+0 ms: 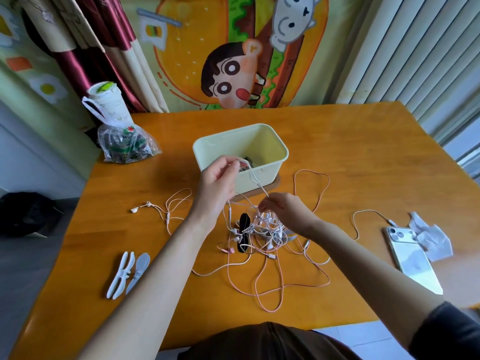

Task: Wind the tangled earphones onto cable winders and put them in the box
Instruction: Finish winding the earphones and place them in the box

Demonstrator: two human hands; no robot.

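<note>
A tangle of white and pink earphone cables (262,229) lies in the middle of the orange table (350,152). My left hand (218,181) is raised in front of the pale yellow box (270,149) and pinches a white cable that runs down to the tangle. My right hand (283,209) pinches the same white cable just above the heap. A black winder (244,231) lies inside the tangle. Two white winders (127,274) lie at the front left. Something dark lies inside the box. A loose earbud (135,209) with a pink cable lies to the left.
A phone (410,255) with a white cable plugged in lies at the right beside crumpled white plastic (431,237). A cup (109,102) and a clear plastic bag (124,146) stand at the table's back left corner. A cartoon cloth hangs behind the table.
</note>
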